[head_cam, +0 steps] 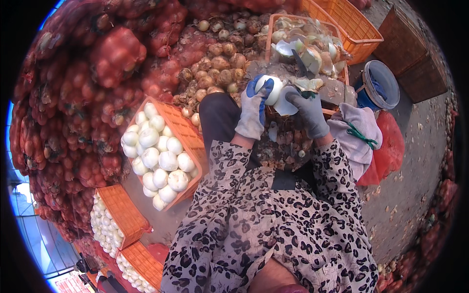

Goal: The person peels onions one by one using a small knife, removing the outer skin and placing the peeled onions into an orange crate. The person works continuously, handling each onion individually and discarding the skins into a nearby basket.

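Observation:
My left hand (255, 104), in a grey glove with blue palm coating, holds a peeled white onion (269, 90) in front of me. Close on its right, my right hand (307, 108), also gloved, has its thumb and fingers on a pale piece of onion layer (285, 102). A dark blade (299, 63) stands upright just beyond the hands, beside an orange crate (270, 36) heaped with onion peelings (313, 60). Unpeeled brown onions (221, 64) lie in a pile beyond my left knee.
To the left stands an orange crate (187, 135) of peeled onions (159, 157); more such crates (122, 214) sit behind it. Red net sacks of onions (119, 55) are stacked at far left. A blue bucket (381, 86) and a cloth tied with green cord (353, 135) are at right.

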`<state>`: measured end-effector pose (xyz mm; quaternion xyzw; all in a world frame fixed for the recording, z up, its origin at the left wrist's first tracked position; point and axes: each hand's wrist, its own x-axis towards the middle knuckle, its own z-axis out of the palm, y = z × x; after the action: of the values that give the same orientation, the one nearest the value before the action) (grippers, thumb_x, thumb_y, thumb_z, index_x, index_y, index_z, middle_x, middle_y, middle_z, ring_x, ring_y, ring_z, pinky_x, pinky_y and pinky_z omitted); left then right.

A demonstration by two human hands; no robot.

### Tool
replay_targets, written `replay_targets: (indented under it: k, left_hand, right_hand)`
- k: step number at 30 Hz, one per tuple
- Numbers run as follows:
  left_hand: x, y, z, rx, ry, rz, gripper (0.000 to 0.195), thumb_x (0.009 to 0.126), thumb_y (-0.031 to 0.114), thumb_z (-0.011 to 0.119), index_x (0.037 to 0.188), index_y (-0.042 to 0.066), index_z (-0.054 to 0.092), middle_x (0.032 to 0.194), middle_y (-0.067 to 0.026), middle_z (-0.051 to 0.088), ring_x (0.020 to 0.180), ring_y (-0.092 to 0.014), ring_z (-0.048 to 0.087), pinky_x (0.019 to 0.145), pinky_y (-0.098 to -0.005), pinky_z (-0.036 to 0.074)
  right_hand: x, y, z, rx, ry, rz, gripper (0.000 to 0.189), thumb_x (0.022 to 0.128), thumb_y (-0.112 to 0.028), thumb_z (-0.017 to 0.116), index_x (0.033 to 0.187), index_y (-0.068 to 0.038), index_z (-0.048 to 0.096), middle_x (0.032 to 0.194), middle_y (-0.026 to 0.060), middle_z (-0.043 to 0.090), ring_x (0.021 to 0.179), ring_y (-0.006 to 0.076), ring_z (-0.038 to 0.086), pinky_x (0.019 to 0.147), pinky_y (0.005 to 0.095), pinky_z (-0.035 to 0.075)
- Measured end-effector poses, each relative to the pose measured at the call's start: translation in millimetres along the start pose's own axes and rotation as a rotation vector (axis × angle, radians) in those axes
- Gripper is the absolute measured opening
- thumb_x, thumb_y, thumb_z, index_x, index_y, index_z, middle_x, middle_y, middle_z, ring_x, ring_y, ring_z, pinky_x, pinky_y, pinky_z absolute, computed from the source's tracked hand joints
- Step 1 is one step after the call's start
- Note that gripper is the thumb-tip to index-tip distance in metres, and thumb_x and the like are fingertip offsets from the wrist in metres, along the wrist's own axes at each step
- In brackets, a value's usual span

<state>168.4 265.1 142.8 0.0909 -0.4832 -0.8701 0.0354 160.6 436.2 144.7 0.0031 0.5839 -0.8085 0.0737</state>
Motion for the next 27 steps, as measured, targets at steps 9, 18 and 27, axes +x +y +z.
replay_targets:
  k: [9,18,27]
  left_hand:
    - [-4,-3,1,-0.228,-0.026,0.003,0.045,0.082,0.004,0.078,0.124,0.000,0.063,0.109,-0.0066,0.069,0.097,-0.017,0.067,0.086,-0.0312,0.056]
    - [-3,9,6,0.136,-0.061,0.161,0.052,0.075,0.006,0.082,0.123,-0.001,0.063,0.111,-0.0088,0.067,0.099,-0.019,0.067,0.087,-0.0309,0.056]
    - [2,5,1,0.267,-0.158,0.238,0.058,0.070,0.008,0.084,0.123,-0.001,0.063,0.112,-0.0083,0.066,0.100,-0.018,0.066,0.090,-0.0312,0.056]
  right_hand:
    - [15,1,-10,-0.194,0.127,0.144,0.035,0.081,-0.007,0.073,0.113,0.003,0.067,0.102,0.0072,0.070,0.088,0.0153,0.067,0.077,0.0305,0.054]
    - [9,-25,8,-0.133,-0.141,0.118,0.048,0.075,-0.008,0.078,0.119,0.004,0.066,0.109,0.0077,0.070,0.094,0.0159,0.066,0.085,0.0317,0.054]
    - [29,7,-3,-0.218,-0.159,-0.021,0.046,0.075,-0.007,0.074,0.119,0.002,0.066,0.112,0.0067,0.070,0.096,0.0155,0.065,0.087,0.0311,0.053]
